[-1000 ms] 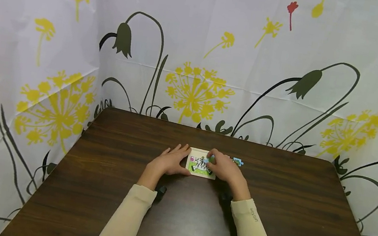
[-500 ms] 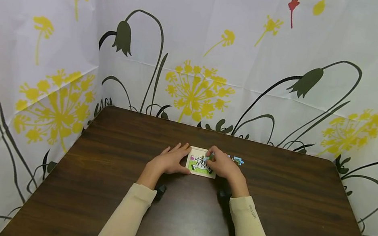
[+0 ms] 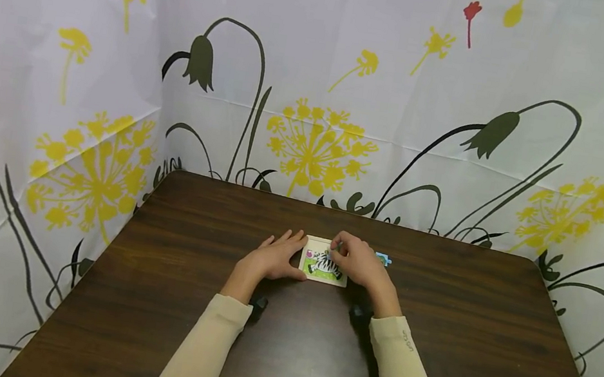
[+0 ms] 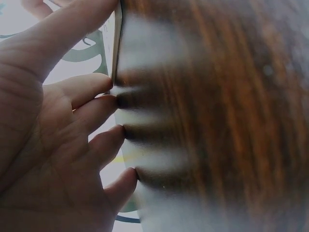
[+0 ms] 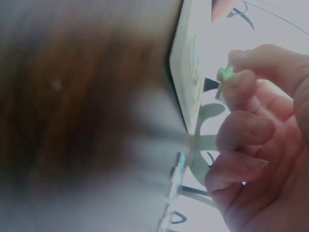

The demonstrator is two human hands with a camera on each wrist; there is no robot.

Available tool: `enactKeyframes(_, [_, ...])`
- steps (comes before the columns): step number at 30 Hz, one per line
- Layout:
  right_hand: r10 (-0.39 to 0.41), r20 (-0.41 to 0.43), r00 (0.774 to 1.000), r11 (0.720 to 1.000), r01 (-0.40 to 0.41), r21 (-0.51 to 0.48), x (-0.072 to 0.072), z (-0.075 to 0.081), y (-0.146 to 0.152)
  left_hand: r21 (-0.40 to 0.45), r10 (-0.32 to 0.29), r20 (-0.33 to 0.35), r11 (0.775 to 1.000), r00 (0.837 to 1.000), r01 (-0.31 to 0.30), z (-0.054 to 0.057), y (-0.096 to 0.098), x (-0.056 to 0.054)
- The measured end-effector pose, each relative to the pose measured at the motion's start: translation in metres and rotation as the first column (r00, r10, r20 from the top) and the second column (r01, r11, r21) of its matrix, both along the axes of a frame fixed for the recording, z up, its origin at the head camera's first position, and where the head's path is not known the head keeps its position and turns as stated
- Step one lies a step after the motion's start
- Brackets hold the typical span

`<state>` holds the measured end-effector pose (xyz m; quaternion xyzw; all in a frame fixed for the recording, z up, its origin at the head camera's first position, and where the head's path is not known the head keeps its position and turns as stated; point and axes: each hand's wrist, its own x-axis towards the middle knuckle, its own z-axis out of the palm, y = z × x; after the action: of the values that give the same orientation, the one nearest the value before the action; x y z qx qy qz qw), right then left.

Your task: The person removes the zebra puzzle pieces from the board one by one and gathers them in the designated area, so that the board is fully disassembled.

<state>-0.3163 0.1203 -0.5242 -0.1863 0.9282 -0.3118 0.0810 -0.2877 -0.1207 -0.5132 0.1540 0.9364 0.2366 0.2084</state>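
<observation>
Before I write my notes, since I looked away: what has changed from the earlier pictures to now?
The right hand has shifted slightly up the head view relative to the zebra board, and now hides more of the loose pieces. Nothing was visibly let go: it still pinches a small piece. The left hand stays at the board's left edge.

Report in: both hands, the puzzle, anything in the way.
Left hand spread against left side of zebra puzzle. Right hand pinching small piece above it. Loose pieces on table to the right, no obstruction visible.
</observation>
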Motion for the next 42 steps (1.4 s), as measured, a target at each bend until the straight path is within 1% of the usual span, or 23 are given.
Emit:
enactKeyframes(3, [-0.022, -0.010, 1.000, 1.000, 0.022, -0.022, 0.002, 0.006, 0.004, -0.004, 0.007, 0.007, 1.000, 1.000, -0.007, -0.004, 0.000, -0.002])
enactKeyframes(5, [-0.030, -0.016, 0.999, 0.999, 0.030, -0.035, 0.004, 0.011, 0.009, -0.005, 0.006, 0.008, 1.000, 1.000, -0.006, -0.004, -0.001, -0.002])
enactKeyframes(9, [-0.046, -0.046, 0.998, 0.996, 0.043, -0.075, 0.005, 0.018, 0.024, -0.007, -0.004, -0.002, 1.000, 1.000, 0.004, 0.003, -0.001, 0.003])
enactKeyframes(13, [-0.075, -0.092, 0.993, 0.990, 0.063, -0.129, 0.003, 0.020, 0.040, -0.007, -0.005, -0.012, 1.000, 1.000, 0.005, 0.004, -0.002, 0.004])
enactKeyframes(17, [-0.102, -0.114, 0.988, 0.981, 0.081, -0.175, 0.002, 0.021, 0.057, -0.010, -0.005, -0.013, 1.000, 1.000, 0.005, 0.003, -0.003, 0.005])
enactKeyframes(21, [-0.127, -0.079, 0.989, 0.971, 0.108, -0.213, 0.003, 0.021, 0.072, 0.001, -0.007, -0.006, 1.000, 1.000, 0.007, 0.003, -0.004, 0.006])
enactKeyframes(26, [-0.162, -0.030, 0.986, 0.961, 0.151, -0.233, 0.003, 0.020, 0.089, 0.001, -0.009, -0.007, 1.000, 1.000, 0.009, 0.004, -0.003, 0.006])
enactKeyframes(30, [-0.193, -0.013, 0.981, 0.964, 0.187, -0.190, 0.002, 0.019, 0.103, -0.005, -0.011, -0.008, 1.000, 1.000, 0.011, 0.003, -0.003, 0.004])
enactKeyframes(34, [-0.212, 0.002, 0.977, 0.974, 0.212, -0.083, 0.001, 0.017, 0.113, -0.005, -0.011, -0.006, 1.000, 1.000, 0.011, 0.004, -0.003, 0.004])
enactKeyframes(38, [-0.206, 0.016, 0.979, 0.978, 0.205, 0.025, 0.000, 0.013, 0.121, -0.010, -0.009, -0.006, 1.000, 1.000, 0.009, 0.004, -0.003, 0.004])
enactKeyframes(42, [-0.207, 0.037, 0.978, 0.975, 0.203, 0.086, 0.000, 0.011, 0.124, -0.012, -0.010, -0.011, 1.000, 1.000, 0.010, 0.004, -0.001, 0.003])
